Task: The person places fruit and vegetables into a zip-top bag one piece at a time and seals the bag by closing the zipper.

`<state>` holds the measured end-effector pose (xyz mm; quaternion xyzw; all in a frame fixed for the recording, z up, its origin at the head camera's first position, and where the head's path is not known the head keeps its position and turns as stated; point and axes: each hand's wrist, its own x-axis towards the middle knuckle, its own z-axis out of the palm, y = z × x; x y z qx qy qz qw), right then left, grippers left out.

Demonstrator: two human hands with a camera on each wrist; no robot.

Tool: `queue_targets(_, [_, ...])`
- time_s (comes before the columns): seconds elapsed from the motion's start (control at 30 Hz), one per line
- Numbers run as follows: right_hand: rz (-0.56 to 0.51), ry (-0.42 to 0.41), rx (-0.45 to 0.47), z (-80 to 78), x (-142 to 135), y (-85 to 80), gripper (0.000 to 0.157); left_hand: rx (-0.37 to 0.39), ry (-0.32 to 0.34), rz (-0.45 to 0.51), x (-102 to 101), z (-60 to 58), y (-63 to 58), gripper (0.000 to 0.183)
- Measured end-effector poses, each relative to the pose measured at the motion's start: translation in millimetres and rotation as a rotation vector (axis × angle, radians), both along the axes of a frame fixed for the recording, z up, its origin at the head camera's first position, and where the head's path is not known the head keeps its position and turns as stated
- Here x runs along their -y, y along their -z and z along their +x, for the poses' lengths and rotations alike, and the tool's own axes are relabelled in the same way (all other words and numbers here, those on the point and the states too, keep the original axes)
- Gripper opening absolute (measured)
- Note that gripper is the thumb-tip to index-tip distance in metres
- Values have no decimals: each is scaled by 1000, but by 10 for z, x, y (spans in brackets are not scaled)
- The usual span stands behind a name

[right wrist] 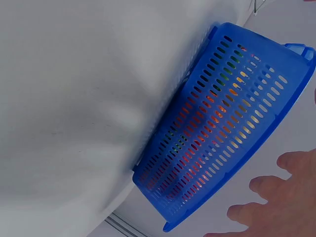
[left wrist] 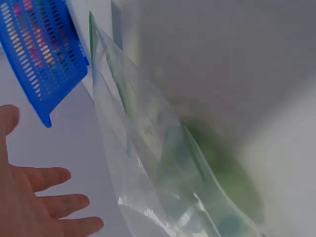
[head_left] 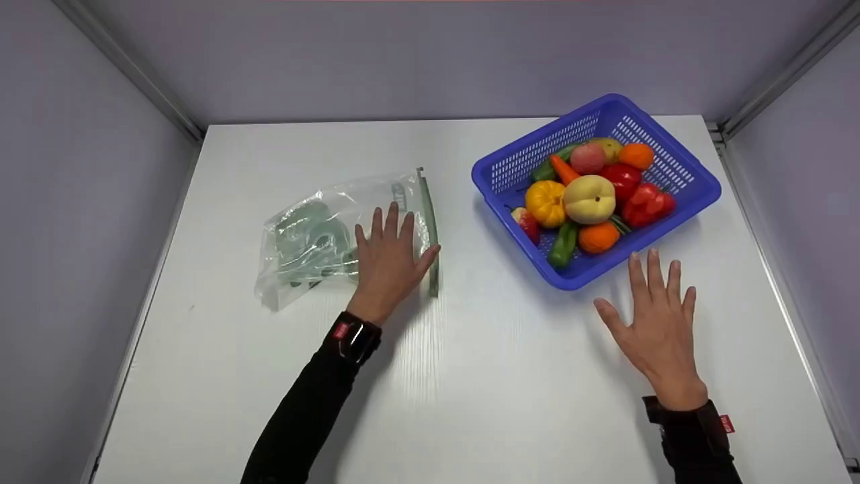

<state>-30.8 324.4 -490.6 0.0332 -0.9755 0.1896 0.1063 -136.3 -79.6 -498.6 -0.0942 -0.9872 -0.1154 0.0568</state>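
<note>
My left hand (head_left: pixel 385 269), fingers spread, hovers over the right part of a clear plastic zip bag (head_left: pixel 316 235) with a green closure strip along its right edge. Something pale green lies inside or beneath the bag; which, I cannot tell. Whether the hand touches the plastic is unclear. My right hand (head_left: pixel 658 329) has its fingers extended just in front of a blue basket (head_left: pixel 484 176), holding nothing. In the basket lie a pale peach (head_left: pixel 590 199), a yellow pumpkin (head_left: pixel 545 204), oranges (head_left: pixel 598 237), a carrot (head_left: pixel 564 169), red peppers (head_left: pixel 647 205) and a green pepper (head_left: pixel 563 245).
A white table (head_left: pixel 504 403) carries the bag at left and the basket at back right. Grey panels (head_left: pixel 430 60) stand behind it and on both sides. Through the basket's slotted wall (right wrist: pixel 222 118), coloured produce shows in the right wrist view.
</note>
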Motion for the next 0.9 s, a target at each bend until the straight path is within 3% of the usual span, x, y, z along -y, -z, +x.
queue_targets(0.17, [-6, 1, 2, 4, 22, 9, 91, 86, -39, -32, -196, -187, 98, 86])
queue_targets(0.4, [-21, 4, 4, 13, 24, 16, 89, 32, -65, -56, -383, -331, 248, 89])
queue_targets(0.6, [-23, 10, 5, 21, 23, 25, 88, 35, -80, -43, -414, -357, 340, 81])
queue_targets(0.9, [-20, 13, -43, 36, 8, 43, 82, 32, -89, -8, -387, -324, 397, 46])
